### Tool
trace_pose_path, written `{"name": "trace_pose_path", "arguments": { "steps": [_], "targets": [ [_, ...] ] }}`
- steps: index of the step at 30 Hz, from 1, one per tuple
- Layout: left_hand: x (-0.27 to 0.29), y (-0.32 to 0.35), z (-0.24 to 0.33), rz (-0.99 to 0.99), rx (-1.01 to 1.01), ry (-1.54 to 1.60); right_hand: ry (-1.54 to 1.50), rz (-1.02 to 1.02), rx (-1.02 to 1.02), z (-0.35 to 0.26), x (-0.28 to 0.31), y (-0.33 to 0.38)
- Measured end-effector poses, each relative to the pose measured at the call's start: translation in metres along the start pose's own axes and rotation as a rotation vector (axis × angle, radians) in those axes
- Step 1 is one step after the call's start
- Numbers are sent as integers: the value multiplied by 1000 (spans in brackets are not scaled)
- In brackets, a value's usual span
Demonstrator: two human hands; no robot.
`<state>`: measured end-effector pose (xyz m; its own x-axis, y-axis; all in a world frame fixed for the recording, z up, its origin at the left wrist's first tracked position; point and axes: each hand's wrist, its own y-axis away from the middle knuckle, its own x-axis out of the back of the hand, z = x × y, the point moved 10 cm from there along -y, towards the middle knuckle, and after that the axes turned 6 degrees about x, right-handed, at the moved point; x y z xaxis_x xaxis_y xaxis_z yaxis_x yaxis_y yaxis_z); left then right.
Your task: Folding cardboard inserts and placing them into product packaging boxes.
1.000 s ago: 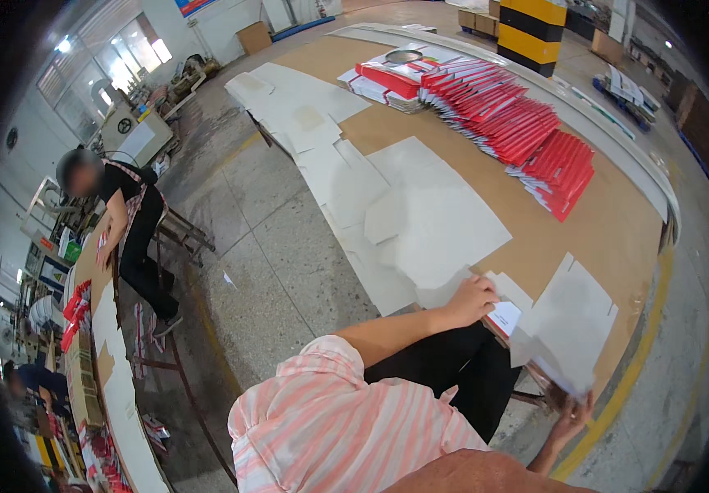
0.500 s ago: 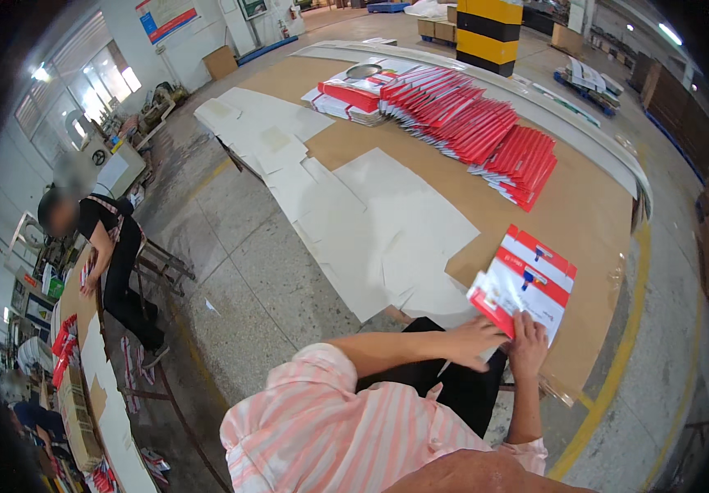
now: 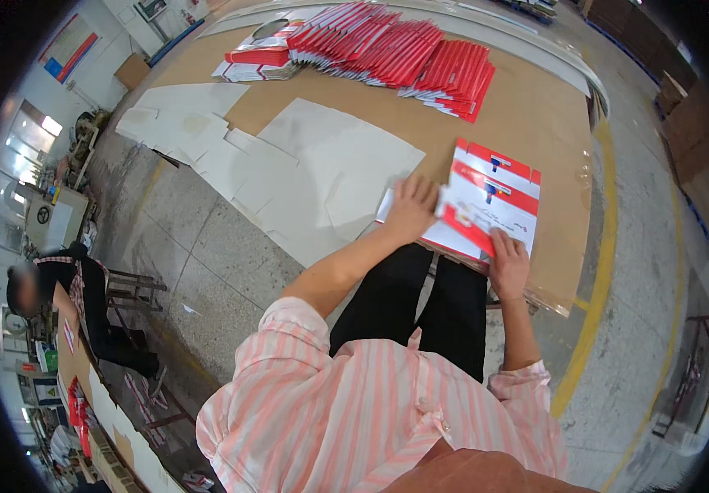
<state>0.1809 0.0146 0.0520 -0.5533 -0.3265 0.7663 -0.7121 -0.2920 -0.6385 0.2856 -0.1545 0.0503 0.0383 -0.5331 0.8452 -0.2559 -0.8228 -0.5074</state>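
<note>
A flat red and white printed carton [image 3: 512, 197] lies at the table's near right edge, a blue picture on its face. Along its near left side, a red and white flap is lifted and partly blurred. My right hand [image 3: 509, 261] grips the carton's near edge, thumb and fingers closed on the flap's lower end. At the carton's left side, my left hand [image 3: 414, 207] has its fingers bent together over a white panel beside the flap. Part of that panel is hidden beneath my hand and forearm.
Overlapping rows of red folded cartons [image 3: 387, 51] lie across the far side of the table, beside a stack [image 3: 257, 67] topped by a round grey dish [image 3: 272, 33]. White sheets [image 3: 313, 164] cover the brown tabletop's left part. Another person [image 3: 83, 304] sits at a table on the left.
My left hand has moved away from my right hand to the carton's left side. A flap now stands lifted between them. The whole view has shifted, bringing the table's near edge higher.
</note>
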Motion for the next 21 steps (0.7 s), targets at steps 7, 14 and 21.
{"name": "trace_pose_path", "arguments": {
  "steps": [7,14,21],
  "targets": [
    [-6,52,-93,-552,621,285,168,-88,6,3,4,5],
    [10,29,-7,-262,18,38,281,-88,2,18,16,33],
    [59,39,-10,-242,-282,376,279,-54,-45,50,39,61]
  ]
}}
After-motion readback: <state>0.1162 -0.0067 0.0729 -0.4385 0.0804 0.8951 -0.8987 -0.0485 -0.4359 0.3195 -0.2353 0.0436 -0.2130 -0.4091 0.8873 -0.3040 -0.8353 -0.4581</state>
